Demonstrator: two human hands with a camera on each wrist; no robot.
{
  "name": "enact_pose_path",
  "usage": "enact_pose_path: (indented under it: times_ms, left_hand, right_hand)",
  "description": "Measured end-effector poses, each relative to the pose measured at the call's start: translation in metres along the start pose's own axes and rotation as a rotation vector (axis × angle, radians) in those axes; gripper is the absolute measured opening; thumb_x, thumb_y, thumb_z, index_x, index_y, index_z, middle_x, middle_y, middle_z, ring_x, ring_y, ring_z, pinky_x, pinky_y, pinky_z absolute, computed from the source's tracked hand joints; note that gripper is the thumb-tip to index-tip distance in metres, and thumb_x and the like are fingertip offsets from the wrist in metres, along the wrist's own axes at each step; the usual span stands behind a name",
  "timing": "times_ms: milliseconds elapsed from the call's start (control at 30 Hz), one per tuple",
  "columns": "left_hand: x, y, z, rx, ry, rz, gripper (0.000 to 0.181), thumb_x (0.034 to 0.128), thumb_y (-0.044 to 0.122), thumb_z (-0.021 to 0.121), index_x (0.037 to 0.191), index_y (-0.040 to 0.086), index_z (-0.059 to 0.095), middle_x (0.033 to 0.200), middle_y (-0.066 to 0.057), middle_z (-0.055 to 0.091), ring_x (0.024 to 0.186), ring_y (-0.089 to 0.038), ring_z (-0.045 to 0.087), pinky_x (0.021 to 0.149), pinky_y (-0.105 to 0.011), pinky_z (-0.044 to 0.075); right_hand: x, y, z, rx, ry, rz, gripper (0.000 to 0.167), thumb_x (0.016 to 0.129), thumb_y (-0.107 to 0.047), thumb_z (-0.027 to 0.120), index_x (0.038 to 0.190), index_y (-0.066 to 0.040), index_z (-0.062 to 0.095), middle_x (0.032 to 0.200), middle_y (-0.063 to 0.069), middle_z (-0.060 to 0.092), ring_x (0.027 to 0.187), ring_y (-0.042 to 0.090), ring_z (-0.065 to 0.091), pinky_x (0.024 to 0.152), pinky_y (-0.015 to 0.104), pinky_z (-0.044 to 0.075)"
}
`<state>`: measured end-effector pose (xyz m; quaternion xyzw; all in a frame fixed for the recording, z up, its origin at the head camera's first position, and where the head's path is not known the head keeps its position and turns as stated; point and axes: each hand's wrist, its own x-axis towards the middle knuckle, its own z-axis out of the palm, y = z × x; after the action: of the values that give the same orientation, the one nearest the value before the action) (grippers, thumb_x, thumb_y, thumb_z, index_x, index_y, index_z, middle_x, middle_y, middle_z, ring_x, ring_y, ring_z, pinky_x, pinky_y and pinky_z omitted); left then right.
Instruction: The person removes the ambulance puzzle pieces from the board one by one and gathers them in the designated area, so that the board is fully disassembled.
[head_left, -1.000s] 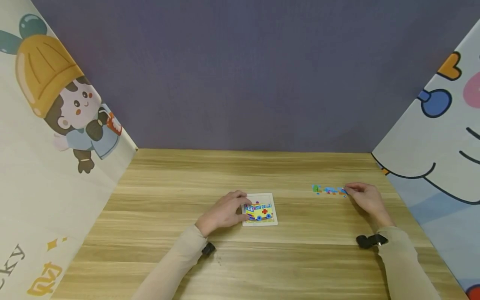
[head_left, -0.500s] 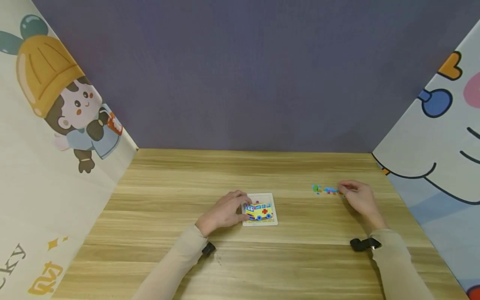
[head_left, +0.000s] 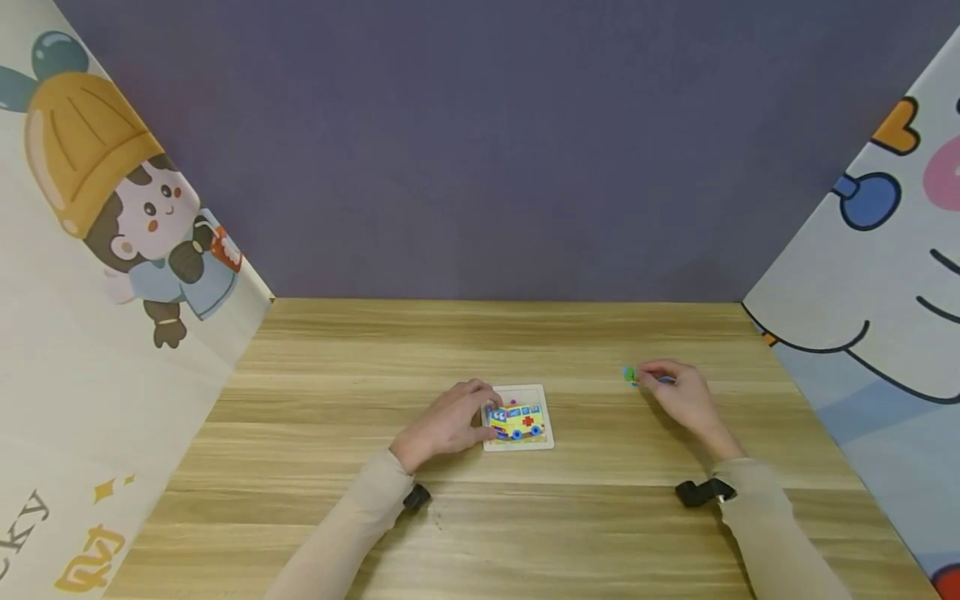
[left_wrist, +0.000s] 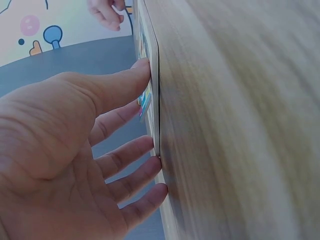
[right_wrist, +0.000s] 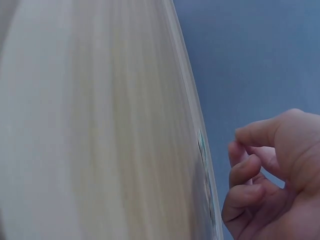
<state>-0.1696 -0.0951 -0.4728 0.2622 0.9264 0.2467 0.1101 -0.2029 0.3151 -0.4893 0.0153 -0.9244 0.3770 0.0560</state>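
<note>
A square white-framed jigsaw puzzle (head_left: 549, 421) with a yellow ambulance picture lies on the table, left of the loose pieces. My left hand (head_left: 448, 419) rests at its left side, thumb and fingers spread. In the left wrist view, the thumb and extended fingers touch the edge of the puzzle frame (left_wrist: 154, 80). My right hand (head_left: 678, 398) is over the loose puzzle pieces (head_left: 629, 374), partly hiding them. In the right wrist view its thumb and index tips meet, the other fingers curl in, and no piece shows between them. The pieces (right_wrist: 206, 170) appear edge-on beside the fingers.
The wooden table (head_left: 495, 517) ends at a dark blue-grey back panel (head_left: 480, 150). Cartoon-printed side panels (head_left: 877, 333) flank it. Each wrist wears a black camera (head_left: 703, 492).
My right hand has moved left along the row of loose pieces, covering more of them. The left hand stays at the puzzle. The head view has shifted slightly.
</note>
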Motion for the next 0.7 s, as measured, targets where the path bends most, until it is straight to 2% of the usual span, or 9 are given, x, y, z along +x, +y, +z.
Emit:
enact_pose_path:
  times_ms: [167,433,533,700]
  left_hand:
    - [0.000,-0.001,0.000,0.003,0.003,0.016,0.044,0.0991,0.032,0.077,0.140,0.019,0.065,0.153,-0.009,0.057,0.146,-0.035,0.050,0.125,-0.056,0.039]
    - [0.000,0.000,0.001,0.002,-0.005,0.022,0.044,0.0997,0.033,0.077,0.140,0.019,0.064,0.153,-0.009,0.057,0.146,-0.035,0.050,0.125,-0.057,0.039]
    - [0.001,0.000,0.000,0.002,-0.005,0.017,0.045,0.0992,0.033,0.077,0.140,0.019,0.064,0.153,-0.009,0.057,0.146,-0.035,0.050,0.125,-0.057,0.039]
    - [0.000,0.001,0.000,0.004,-0.005,0.006,0.046,0.0987,0.032,0.078,0.141,0.020,0.064,0.153,-0.007,0.057,0.146,-0.034,0.050,0.125,-0.056,0.039]
  right_hand:
    - [-0.001,-0.016,0.015,0.016,-0.032,-0.043,0.026,0.104,-0.021,0.068,0.120,-0.003,0.078,0.110,0.016,0.078,0.091,0.014,0.065,0.077,0.020,0.051]
    - [-0.007,-0.036,0.034,0.026,-0.125,-0.059,0.024,0.105,-0.023,0.068,0.120,-0.008,0.079,0.118,0.012,0.079,0.110,0.030,0.070,0.091,0.034,0.054]
    - [-0.010,-0.042,0.041,0.041,-0.148,-0.093,0.021,0.104,-0.021,0.070,0.118,-0.008,0.079,0.117,0.010,0.080,0.108,0.027,0.071,0.090,0.032,0.055]
    - [-0.013,-0.056,0.054,0.081,-0.199,-0.165,0.017,0.101,-0.018,0.073,0.112,-0.008,0.081,0.111,0.009,0.081,0.097,0.018,0.071,0.080,0.025,0.055]
